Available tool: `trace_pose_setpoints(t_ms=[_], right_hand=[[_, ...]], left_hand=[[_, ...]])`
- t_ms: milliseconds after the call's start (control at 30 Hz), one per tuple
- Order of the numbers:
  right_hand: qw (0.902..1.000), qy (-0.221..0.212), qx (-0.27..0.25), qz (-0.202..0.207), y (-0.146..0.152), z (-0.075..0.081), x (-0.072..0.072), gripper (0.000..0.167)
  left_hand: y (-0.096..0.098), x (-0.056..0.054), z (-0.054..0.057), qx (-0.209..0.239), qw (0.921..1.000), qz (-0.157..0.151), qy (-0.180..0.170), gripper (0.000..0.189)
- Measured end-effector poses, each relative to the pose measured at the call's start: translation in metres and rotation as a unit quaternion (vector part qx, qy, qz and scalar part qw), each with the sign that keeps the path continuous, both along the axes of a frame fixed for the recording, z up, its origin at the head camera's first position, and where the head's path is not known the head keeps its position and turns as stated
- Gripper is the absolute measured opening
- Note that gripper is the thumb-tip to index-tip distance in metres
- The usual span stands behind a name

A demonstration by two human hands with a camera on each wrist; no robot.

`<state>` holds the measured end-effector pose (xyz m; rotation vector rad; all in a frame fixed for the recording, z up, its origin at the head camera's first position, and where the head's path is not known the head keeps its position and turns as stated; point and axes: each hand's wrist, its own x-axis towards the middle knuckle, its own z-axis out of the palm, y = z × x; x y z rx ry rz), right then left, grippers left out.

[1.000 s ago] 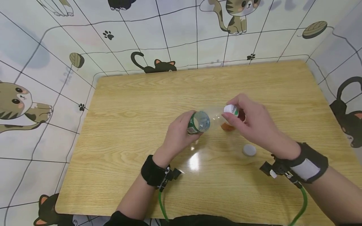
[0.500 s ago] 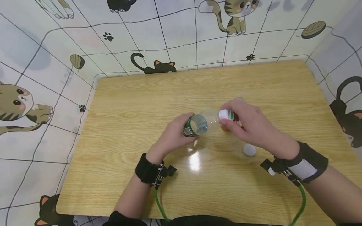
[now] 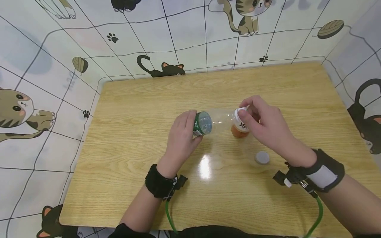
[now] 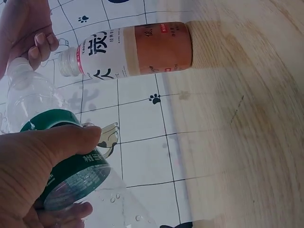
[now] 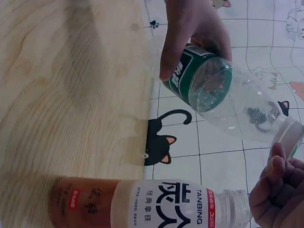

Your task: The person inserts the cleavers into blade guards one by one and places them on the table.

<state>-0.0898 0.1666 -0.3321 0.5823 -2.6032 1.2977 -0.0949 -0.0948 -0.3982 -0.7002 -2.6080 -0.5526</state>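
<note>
My left hand grips a clear plastic bottle round its green label. The bottle is tilted above the table, its neck toward my right hand. At that neck, thumb and fingers of my right hand pinch a white cap. Just beneath stands an uncapped drink bottle, upright, with a white and brown-orange label; in the head view my right hand hides part of it. Its bare threaded mouth shows in the left wrist view.
A second white cap lies on the wooden table, nearer me than the drink bottle. Cat-patterned walls enclose the table at the back and both sides. Each wrist wears a black strap with a camera and a green cable.
The clear bottle dips toward me, then rises back and a little left with my left hand. My right hand shifts left, then back right, still at the cap. More of the drink bottle shows.
</note>
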Motion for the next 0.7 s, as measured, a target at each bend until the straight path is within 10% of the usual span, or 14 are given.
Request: trace_pose_setpoints(t_ms=[700], right_hand=[[0.9992, -0.020, 0.034, 0.005, 0.0010, 0.0045, 0.0001, 0.011]], left_hand=[[-0.0016, 0.0028, 0.0022, 0.023, 0.9974, -0.022, -0.064, 0.074]])
